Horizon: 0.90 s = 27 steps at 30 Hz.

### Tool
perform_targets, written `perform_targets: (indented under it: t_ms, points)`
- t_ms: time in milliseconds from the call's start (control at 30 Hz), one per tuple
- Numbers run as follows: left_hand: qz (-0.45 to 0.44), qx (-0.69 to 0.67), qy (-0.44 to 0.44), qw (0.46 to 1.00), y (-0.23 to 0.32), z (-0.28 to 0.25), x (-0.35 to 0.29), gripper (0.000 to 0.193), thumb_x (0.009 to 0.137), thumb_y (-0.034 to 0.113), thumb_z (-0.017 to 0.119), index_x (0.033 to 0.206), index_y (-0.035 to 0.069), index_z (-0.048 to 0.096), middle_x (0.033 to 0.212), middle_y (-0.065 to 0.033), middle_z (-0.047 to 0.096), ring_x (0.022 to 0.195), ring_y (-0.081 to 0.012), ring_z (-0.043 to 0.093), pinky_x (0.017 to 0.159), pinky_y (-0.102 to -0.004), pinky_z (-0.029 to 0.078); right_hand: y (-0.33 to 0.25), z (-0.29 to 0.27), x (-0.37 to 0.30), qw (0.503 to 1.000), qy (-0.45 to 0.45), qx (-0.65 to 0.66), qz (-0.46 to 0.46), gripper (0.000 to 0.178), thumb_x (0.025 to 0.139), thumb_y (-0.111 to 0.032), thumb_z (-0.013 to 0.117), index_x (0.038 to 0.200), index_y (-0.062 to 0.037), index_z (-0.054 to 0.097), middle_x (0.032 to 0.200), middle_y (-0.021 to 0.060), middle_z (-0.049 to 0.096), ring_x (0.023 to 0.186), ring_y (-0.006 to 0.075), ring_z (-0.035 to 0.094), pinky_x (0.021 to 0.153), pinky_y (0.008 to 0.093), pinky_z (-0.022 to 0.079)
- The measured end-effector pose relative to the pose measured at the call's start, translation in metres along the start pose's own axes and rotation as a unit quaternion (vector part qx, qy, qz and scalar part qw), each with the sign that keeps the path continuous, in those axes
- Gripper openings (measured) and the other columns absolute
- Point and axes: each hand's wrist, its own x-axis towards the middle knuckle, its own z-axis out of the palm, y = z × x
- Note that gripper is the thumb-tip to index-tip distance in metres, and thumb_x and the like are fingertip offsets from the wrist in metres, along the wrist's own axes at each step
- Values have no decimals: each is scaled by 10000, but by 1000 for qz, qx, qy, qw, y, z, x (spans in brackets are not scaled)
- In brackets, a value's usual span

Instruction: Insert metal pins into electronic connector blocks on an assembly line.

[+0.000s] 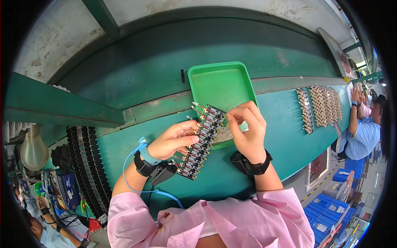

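A long black strip (203,142) of small electrical parts with brass-coloured ends and short red and black wires slants across the middle. My left hand (171,140) is closed around its left side, thumb on top. At the strip's upper right end, my right hand (251,130) pinches with thumb and forefinger; whatever lies between the fingertips is too small to make out. Behind the strip stands a green plastic tray (219,69), partly hidden by my right hand and the strip. Small pale pieces (223,134) lie in its near end.
Several black strips (84,159) lie at the left. Rows of brass-coloured parts (324,106) lie to the right, near a co-worker in blue (364,136). A small black bar (182,76) sits behind the tray. A blue wrist-strap cord (128,173) hangs from my left wrist.
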Motion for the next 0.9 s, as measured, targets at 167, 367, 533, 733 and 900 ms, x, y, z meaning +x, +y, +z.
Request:
perform_targets:
  t_ms: [167,367,533,733,900]
  points:
    - [-13,28,5,1000,5,2,-1,147,846,154,542,976,101,497,735,72,460,616,23,400,476,-123,333,2,0,1,1000,-4,-6,-18,141,664,99,601,764,4,572,721,48,509,583,112,492,507,218,403]
    - [5,11,35,999,0,-2,2,152,835,136,542,972,83,505,798,35,535,686,-21,516,523,-152,420,7,-2,2,997,-19,-26,63,121,671,63,614,763,-9,583,711,44,515,574,118,494,501,227,403]
    - [26,-45,88,995,5,1,2,165,815,117,551,962,58,507,851,-16,586,741,-93,591,572,-214,493,12,-8,-3,981,-154,-84,82,100,656,2,634,741,-32,595,683,57,516,586,167,511,521,270,417]
    - [28,-60,107,992,2,-4,2,248,808,63,519,1050,14,494,931,-65,585,790,-137,602,626,-285,531,7,-3,-7,965,-229,-115,57,104,632,-27,637,728,-40,597,677,77,523,641,234,531,563,327,429]
    - [28,-36,87,995,5,1,2,239,798,112,565,1018,31,520,865,-32,593,733,-107,597,557,-233,516,7,1,-7,961,-244,-128,27,82,635,-5,603,709,-36,584,679,80,522,663,256,529,575,346,429]
